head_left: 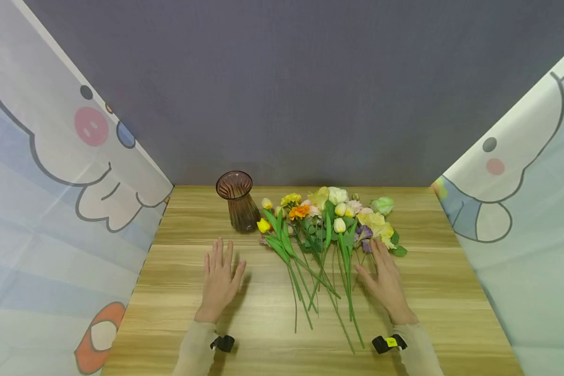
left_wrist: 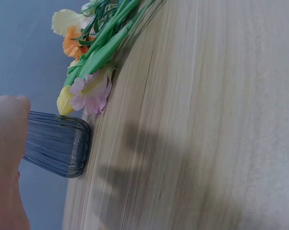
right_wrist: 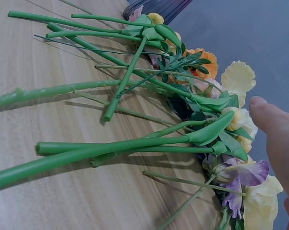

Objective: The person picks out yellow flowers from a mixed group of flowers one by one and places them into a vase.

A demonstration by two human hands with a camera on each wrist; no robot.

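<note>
My left hand is held flat with straight fingers over the table, just in front of a purple-brown ribbed glass vase. Fingers extended, my right hand has its fingertips at a purple flower on the right side of a heap of flowers. White-yellow tulips, an orange flower, a yellow tulip and pale yellow blooms make up much of the heap. Their green stems point toward me and cross one another. Neither hand grips anything.
The wooden table ends at a grey panel behind the vase and flowers. Cloth screens with cartoon figures stand at the left and right. A green-white bud lies at the heap's far right.
</note>
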